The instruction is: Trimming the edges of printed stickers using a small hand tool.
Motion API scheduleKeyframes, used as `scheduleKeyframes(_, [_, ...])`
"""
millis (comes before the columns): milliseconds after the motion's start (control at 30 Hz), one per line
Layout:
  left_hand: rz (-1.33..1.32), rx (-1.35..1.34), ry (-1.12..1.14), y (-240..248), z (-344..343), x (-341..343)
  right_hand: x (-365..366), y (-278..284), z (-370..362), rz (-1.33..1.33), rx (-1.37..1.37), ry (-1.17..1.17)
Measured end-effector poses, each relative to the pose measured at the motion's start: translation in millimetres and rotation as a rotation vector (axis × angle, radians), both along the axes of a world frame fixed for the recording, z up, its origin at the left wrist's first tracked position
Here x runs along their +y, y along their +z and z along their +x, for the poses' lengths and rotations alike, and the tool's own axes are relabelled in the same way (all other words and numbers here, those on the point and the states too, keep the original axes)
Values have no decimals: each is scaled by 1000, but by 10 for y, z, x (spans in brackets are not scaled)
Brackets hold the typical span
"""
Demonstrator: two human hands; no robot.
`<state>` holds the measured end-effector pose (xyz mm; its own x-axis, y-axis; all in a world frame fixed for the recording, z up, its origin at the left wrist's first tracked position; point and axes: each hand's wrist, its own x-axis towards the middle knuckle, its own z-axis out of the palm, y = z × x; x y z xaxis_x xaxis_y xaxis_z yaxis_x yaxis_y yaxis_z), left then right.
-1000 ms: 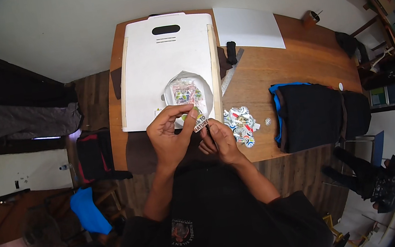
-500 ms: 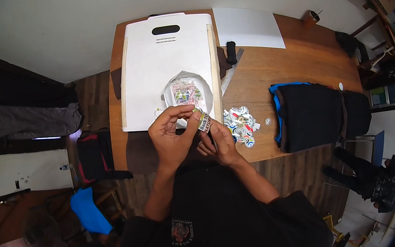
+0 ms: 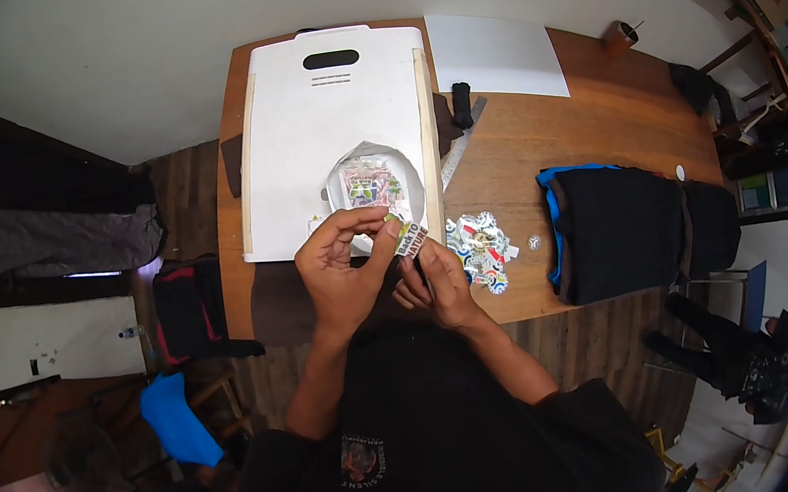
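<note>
Between my hands is a small green and white printed sticker [image 3: 410, 239] with dark lettering. My left hand [image 3: 347, 258] pinches its upper left end between thumb and fingers. My right hand [image 3: 440, 285] is closed at its lower right end, thumb up, the other fingers curled under. A dark sliver shows by the right fingers; I cannot make out what it is. Just beyond my hands, a round white container [image 3: 412, 175] stands on the white board and holds several pink and green printed pieces [image 3: 371, 181].
A heap of colourful round stickers [image 3: 482, 252] lies right of my hands, one loose round piece [image 3: 535, 242] beside it. Folded dark clothes [image 3: 618, 230] are stacked further right. The white board [image 3: 331, 119] covers the table's left part; a metal ruler [image 3: 465, 140] and white sheet [image 3: 496, 55] lie beyond.
The sticker has tilted slightly between my fingers, so its printed face shows a little more. Both hands stay in nearly the same place.
</note>
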<state>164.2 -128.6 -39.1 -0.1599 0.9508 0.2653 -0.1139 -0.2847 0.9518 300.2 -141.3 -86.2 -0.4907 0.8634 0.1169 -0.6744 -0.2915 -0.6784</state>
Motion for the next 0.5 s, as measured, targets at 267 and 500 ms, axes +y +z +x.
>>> scheduleKeyframes(267, [-45,19,62,-3,-32,12,-7,-36,29,-69,-79,-1])
scheduleKeyframes(500, [7,78,1,7,-36,-4,21,1,60,-8,-16,19])
